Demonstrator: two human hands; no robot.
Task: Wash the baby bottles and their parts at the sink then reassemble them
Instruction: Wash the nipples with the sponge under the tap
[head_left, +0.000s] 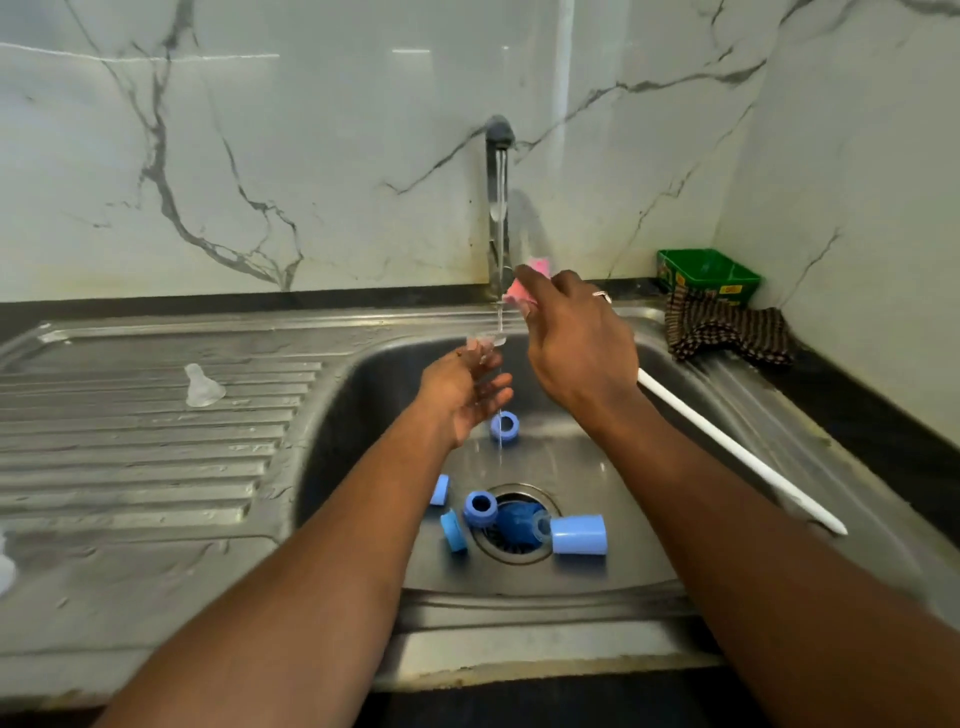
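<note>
Tap running; thin stream falls into the sink.

Left hand: palm up, fingers loosely curled, pinching a small clear part at the fingertips directly under the stream, presumably so water flushes through it. Part is blurred; likely a teat.

Right hand: at 1 o'clock of the left, fingers closed on a pink sponge beside the stream, presumably kept ready to scrub. A white rod, probably the brush handle, runs out behind this hand toward 4 o'clock across the sink edge.

Sink contents: 4 blue rings and 1 blue cap on or near the drain; 1 lies under the stream.

Draining board, 9 o'clock: 1 clear teat upright, apparently already washed.

Judgement: washing underway, reassembly not begun.
</note>
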